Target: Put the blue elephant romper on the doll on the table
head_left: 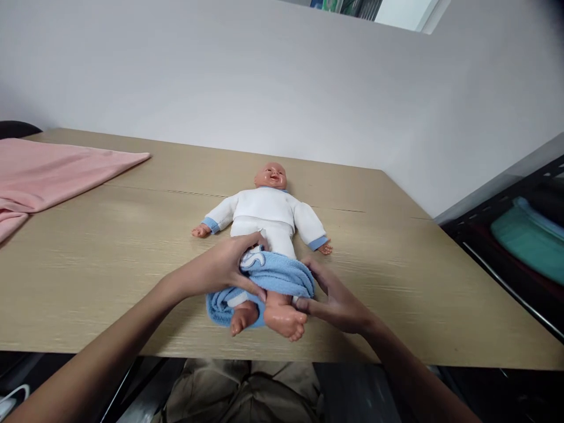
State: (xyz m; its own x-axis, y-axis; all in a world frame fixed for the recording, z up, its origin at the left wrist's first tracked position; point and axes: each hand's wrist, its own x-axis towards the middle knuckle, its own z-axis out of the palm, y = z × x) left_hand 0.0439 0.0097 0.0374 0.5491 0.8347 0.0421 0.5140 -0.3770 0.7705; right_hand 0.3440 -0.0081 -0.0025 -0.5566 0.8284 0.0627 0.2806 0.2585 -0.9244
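A baby doll (264,205) lies on its back on the table, head away from me and feet toward me. It wears a white top and white leggings with blue cuffs. Light blue terry pants (282,273) are bunched around its lower legs, and both bare feet (284,317) stick out of them. My left hand (244,261) grips the bunched cloth on its left side, thumb near the ankle. On the other side my right hand (326,299) pinches the edge of the same cloth beside the foot.
A pink cloth (57,176) is spread at the left of the wooden table (379,294). Beyond the table stands a pale wall (220,76). At the right, a dark rack (480,235) holds folded green fabric (529,241). The table's front edge is close to my lap.
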